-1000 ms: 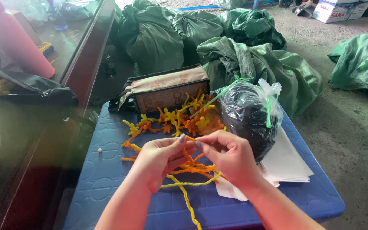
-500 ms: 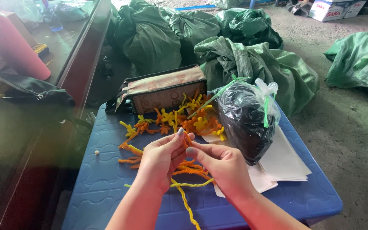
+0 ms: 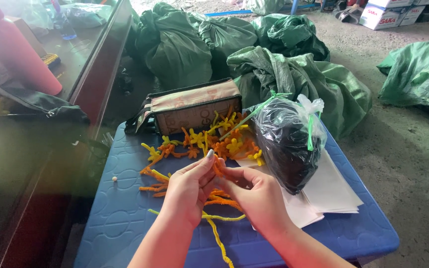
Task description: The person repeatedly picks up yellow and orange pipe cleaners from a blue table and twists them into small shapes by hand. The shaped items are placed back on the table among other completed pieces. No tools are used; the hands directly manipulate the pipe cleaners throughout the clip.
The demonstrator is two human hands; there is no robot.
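Orange pipe cleaner (image 3: 218, 167) pinched between both hands — left hand (image 3: 188, 191) and right hand (image 3: 255, 196) each gripping it above the blue table (image 3: 125, 218), near the black plastic bag (image 3: 286, 141) — fingertips meeting

Stuffed green sacks (image 3: 294, 74) are crowding a bare concrete floor (image 3: 403, 149) beside cardboard boxes (image 3: 383, 15), suggesting an informal piecework workshop.

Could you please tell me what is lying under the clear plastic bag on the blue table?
Under the clear plastic bag lies a stack of white paper sheets, resting on the blue table. How far the sheets run beneath the bag is covered.
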